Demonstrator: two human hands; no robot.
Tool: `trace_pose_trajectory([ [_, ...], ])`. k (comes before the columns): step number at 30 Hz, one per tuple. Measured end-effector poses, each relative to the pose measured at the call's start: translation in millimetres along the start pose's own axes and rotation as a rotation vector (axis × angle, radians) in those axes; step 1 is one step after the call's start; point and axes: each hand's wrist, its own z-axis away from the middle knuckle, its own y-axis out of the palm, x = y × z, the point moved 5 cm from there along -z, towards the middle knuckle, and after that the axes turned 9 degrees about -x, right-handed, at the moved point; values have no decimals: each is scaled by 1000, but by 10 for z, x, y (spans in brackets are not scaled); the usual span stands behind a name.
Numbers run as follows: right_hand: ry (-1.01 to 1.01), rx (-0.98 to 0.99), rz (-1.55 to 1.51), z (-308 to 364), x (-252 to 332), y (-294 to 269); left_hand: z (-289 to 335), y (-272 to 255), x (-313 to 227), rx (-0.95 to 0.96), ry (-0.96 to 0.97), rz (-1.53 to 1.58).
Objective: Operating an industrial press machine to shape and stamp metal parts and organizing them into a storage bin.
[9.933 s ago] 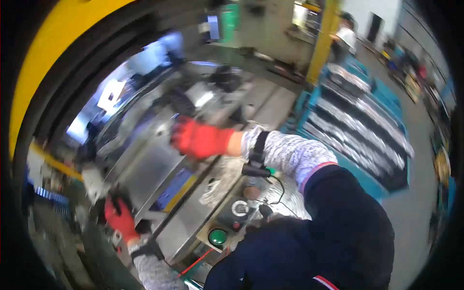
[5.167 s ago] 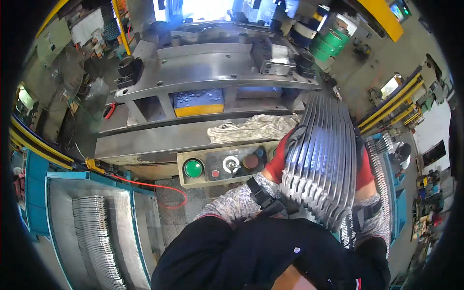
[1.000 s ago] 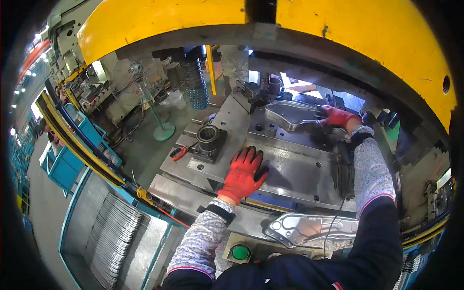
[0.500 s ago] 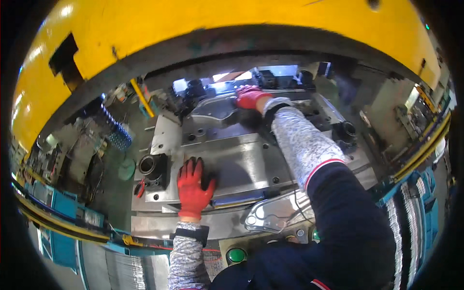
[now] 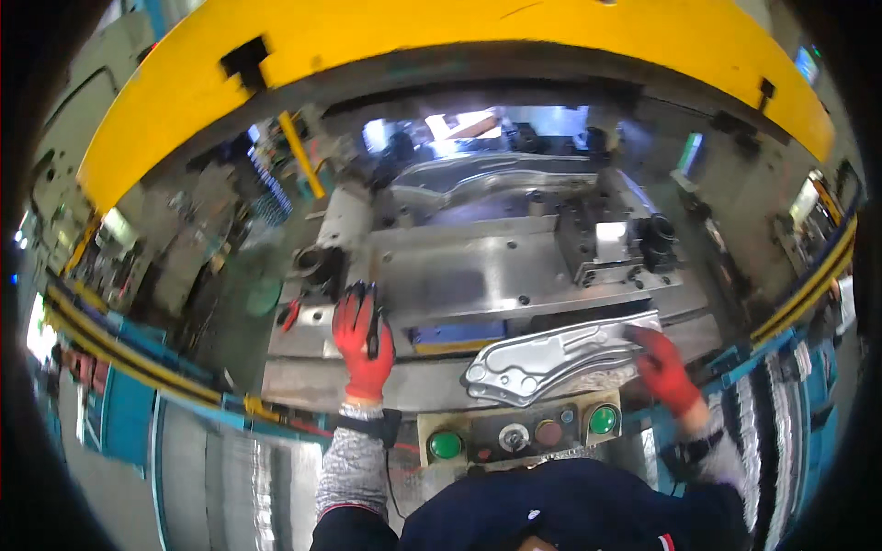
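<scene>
My left hand, in a red glove with dark fingertips, lies at the front left of the metal die, its fingers stretched forward. My right hand, gloved alike, is at the right end of a curved, stamped silver metal part. Its fingers reach out over that end; motion blur softens them, and no grip shows. This part rests along the front edge, behind the button panel. A second long, curved metal part lies on the far section of the die, away from both hands.
A yellow press beam spans above the die. Guide posts rise at its corners. The button panel with green buttons stands close to my body. Stacked metal sheets are at the right, and red-handled pliers lie front left.
My right hand has come back from the far metal part to the near one, baring the far part and the die's right block. My left hand stays at the front left. The view has shifted.
</scene>
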Motion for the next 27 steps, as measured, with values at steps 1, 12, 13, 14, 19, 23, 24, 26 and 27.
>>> trace_pose_trajectory([
  [1,318,-268,-137,567,-804,-224,140,-159,-80,-50,-38,48],
  [12,1134,444,-218,2988,-2822,810,3569,13,3,528,-1278,367],
  [13,1079,532,-92,3027,-2970,848,3021,-23,-270,526,-1446,512],
  [14,1022,590,-136,2885,-3085,1002,3366,-83,-122,508,-1339,230],
  [19,956,520,-161,2700,-3330,972,3201,-15,-154,722,-1284,-10],
  [23,901,449,-18,2133,-2093,819,3512,26,-14,502,-1295,187],
  [24,889,438,-21,2037,-1914,818,3705,10,118,521,-1234,118],
  [26,965,440,-48,2113,-2005,858,3825,103,245,584,-1202,125],
  [27,998,430,-63,2139,-2043,875,3867,145,291,609,-1194,122],
])
